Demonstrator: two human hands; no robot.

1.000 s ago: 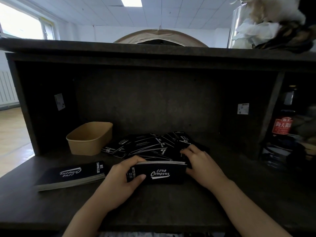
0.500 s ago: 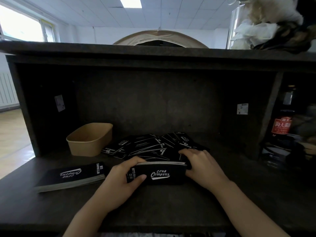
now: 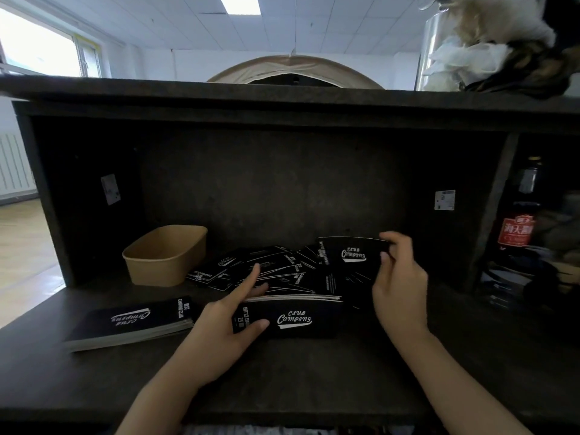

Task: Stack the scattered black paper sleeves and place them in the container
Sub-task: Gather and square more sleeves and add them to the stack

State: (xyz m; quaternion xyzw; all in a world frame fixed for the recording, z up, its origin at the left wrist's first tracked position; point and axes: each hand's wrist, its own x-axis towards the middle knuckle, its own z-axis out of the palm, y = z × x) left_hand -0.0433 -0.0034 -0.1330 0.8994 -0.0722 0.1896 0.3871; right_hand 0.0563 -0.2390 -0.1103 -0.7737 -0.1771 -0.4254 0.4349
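Note:
A stack of black paper sleeves (image 3: 295, 318) with white "Club Camping" print stands on edge on the dark counter, gripped at its left end by my left hand (image 3: 226, 328), index finger stretched over the top. My right hand (image 3: 398, 277) holds one single black sleeve (image 3: 351, 254) raised above the scattered pile of sleeves (image 3: 266, 271) behind the stack. A second finished stack (image 3: 131, 321) lies flat at the left. The brown paper container (image 3: 164, 255) sits at the back left, with nothing visible inside.
The work happens inside a dark shelf recess (image 3: 282, 189) with side walls and a low top board. A dark bottle with a red label (image 3: 516, 227) and other clutter stand in the compartment to the right. The counter's front edge runs below my forearms.
My right hand has lifted one sleeve off the scattered pile and raised it up and to the right. My left hand stays on the upright stack, index finger now extended.

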